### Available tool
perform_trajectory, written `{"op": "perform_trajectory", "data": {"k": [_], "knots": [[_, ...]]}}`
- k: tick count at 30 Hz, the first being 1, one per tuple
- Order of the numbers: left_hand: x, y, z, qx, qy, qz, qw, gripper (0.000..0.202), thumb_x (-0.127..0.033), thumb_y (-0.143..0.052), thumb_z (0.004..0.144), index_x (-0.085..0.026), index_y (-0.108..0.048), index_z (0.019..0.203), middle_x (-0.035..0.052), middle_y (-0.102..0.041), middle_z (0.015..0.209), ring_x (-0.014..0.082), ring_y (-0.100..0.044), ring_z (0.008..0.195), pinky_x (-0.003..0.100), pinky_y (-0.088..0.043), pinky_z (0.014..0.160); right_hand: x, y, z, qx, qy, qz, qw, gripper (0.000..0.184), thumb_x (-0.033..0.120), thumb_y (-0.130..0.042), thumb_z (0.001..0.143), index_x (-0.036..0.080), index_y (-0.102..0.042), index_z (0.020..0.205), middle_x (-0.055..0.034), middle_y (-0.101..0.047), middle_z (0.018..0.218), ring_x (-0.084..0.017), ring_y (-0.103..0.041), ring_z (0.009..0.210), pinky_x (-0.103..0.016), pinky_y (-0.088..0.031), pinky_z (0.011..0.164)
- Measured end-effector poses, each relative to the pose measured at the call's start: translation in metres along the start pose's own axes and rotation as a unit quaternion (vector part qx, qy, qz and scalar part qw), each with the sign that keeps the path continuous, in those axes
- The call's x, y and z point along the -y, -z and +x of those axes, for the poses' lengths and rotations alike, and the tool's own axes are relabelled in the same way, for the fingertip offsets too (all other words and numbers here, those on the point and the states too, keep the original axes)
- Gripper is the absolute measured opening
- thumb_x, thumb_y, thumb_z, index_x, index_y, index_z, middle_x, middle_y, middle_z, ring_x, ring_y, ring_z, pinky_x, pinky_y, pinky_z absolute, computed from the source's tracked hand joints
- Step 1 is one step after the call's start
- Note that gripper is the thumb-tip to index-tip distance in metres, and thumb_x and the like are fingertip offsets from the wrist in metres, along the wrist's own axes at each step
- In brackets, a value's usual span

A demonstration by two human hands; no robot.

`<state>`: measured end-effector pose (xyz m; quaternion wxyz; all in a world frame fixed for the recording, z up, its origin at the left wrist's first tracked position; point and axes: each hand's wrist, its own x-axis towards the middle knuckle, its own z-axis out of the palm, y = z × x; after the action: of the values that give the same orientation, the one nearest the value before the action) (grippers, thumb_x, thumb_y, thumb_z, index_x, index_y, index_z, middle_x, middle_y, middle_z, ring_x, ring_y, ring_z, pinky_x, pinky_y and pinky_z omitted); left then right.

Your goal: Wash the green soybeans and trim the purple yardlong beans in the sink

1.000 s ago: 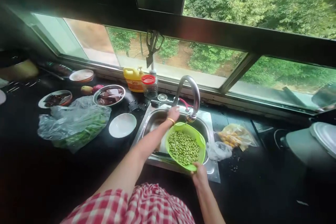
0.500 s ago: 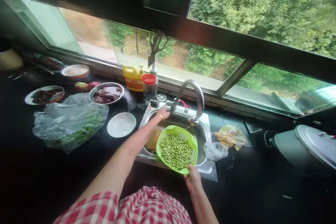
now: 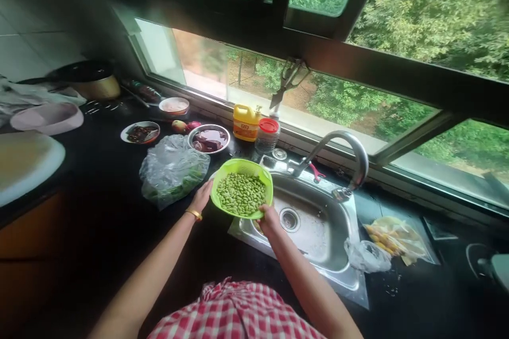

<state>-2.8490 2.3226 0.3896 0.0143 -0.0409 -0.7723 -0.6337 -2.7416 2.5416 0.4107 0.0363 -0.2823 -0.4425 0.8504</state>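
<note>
A lime-green colander (image 3: 222, 176) full of shelled green beans (image 3: 241, 194) hangs above the left edge of the steel sink (image 3: 318, 233). My right hand (image 3: 268, 219) is closed on its near rim. My left hand (image 3: 202, 197) rests against its left side, fingers curved on the rim, a gold bangle on the wrist. The curved tap (image 3: 350, 149) stands to the right, with no water visible.
A plastic bag of greens (image 3: 170, 170), a metal bowl (image 3: 209, 139), small plates (image 3: 140, 132), a yellow bottle (image 3: 245, 123) and a red-lidded jar (image 3: 267, 135) sit left and behind. Two plastic bags (image 3: 392, 241) lie right of the sink. A cutting board (image 3: 24, 161) is far left.
My left hand left the tap area and came to the colander's left side. The colander moved left, away from under the tap to the sink's left edge. The view swung left.
</note>
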Motion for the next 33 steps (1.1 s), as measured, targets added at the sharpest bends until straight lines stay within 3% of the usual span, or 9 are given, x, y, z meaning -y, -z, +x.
{"op": "perform_trajectory", "data": {"k": [5,13,18,20,22,25,27,30,33], "knots": [[0.015,0.034,0.006,-0.061,0.054,0.028,0.996,0.052,-0.047,-0.036,0.087,-0.012,-0.055,0.12,0.0116,-0.047,0.133,0.0212,-0.038,0.127,0.035,-0.027,0.107,-0.022,-0.061,0.037,0.012,-0.023,-0.043,0.999,0.023,0.011,-0.05,0.055,0.019,-0.042,0.075,0.0081,-0.044,0.048,-0.007,-0.04,0.035,-0.016,-0.024,0.029],[0.005,0.039,0.0,-0.046,0.025,0.015,0.999,0.052,-0.045,-0.027,0.089,-0.015,-0.05,0.125,0.0101,-0.045,0.135,0.0198,-0.036,0.128,0.035,-0.026,0.108,-0.008,-0.076,0.035,0.049,-0.029,-0.1,0.993,0.032,0.036,-0.062,0.066,0.018,-0.048,0.088,0.0023,-0.058,0.065,-0.009,-0.052,0.044,-0.018,-0.035,0.036],[0.024,0.076,-0.061,-0.019,0.041,0.01,0.999,0.046,-0.05,-0.045,0.078,-0.017,-0.063,0.105,0.0113,-0.061,0.115,0.0228,-0.055,0.109,0.035,-0.041,0.094,-0.003,-0.037,0.01,0.076,-0.022,-0.089,0.993,0.048,0.045,-0.066,0.062,0.02,-0.048,0.1,0.0013,-0.061,0.075,-0.011,-0.058,0.051,-0.021,-0.041,0.044],[0.038,0.113,-0.086,-0.001,0.133,0.022,0.991,0.039,-0.049,-0.053,0.072,-0.016,-0.066,0.088,0.01,-0.069,0.09,0.0223,-0.065,0.082,0.034,-0.05,0.075,-0.008,-0.003,-0.002,0.072,-0.032,-0.084,0.993,0.052,0.04,-0.07,0.057,0.02,-0.05,0.1,0.001,-0.061,0.076,-0.01,-0.057,0.05,-0.019,-0.039,0.043],[0.045,0.159,-0.096,-0.053,0.196,0.052,0.978,0.033,-0.046,-0.054,0.07,-0.016,-0.065,0.079,0.0069,-0.068,0.074,0.0198,-0.064,0.065,0.03,-0.049,0.061,-0.015,0.034,-0.013,0.041,-0.064,-0.093,0.993,0.056,0.04,-0.073,0.053,0.02,-0.051,0.101,-0.0003,-0.062,0.079,-0.011,-0.057,0.051,-0.021,-0.04,0.044],[0.032,0.222,-0.071,-0.202,0.141,0.168,0.955,0.026,-0.04,-0.05,0.074,-0.019,-0.064,0.083,0.0061,-0.068,0.078,0.0198,-0.063,0.074,0.029,-0.048,0.066,-0.027,0.079,-0.033,0.006,-0.063,-0.092,0.994,0.059,0.039,-0.077,0.048,0.021,-0.055,0.1,-0.0013,-0.064,0.084,-0.01,-0.056,0.053,-0.02,-0.04,0.044],[0.012,0.243,-0.034,-0.229,0.097,0.259,0.933,0.029,-0.036,-0.049,0.077,-0.021,-0.063,0.096,0.0082,-0.067,0.094,0.0217,-0.061,0.09,0.03,-0.046,0.077,-0.034,0.093,-0.047,-0.007,-0.062,-0.108,0.992,0.06,0.04,-0.078,0.046,0.022,-0.056,0.098,-0.0015,-0.064,0.083,-0.01,-0.056,0.052,-0.021,-0.04,0.044],[-0.014,0.242,0.026,-0.183,0.068,0.342,0.919,0.046,-0.035,-0.054,0.074,-0.02,-0.055,0.117,0.0136,-0.056,0.12,0.0277,-0.053,0.108,0.036,-0.039,0.09,-0.045,0.09,-0.067,-0.024,-0.039,-0.175,0.984,0.055,0.041,-0.078,0.046,0.022,-0.059,0.094,-0.0018,-0.063,0.076,-0.011,-0.054,0.05,-0.021,-0.038,0.04],[-0.023,0.227,0.072,-0.168,0.057,0.354,0.918,0.067,-0.033,-0.065,0.063,-0.022,-0.048,0.126,0.0173,-0.036,0.139,0.0379,-0.038,0.122,0.048,-0.03,0.097,-0.064,0.064,-0.079,-0.026,0.024,-0.252,0.967,0.051,0.048,-0.073,0.05,0.021,-0.062,0.092,-0.003,-0.063,0.071,-0.011,-0.05,0.045,-0.021,-0.034,0.037]]}}
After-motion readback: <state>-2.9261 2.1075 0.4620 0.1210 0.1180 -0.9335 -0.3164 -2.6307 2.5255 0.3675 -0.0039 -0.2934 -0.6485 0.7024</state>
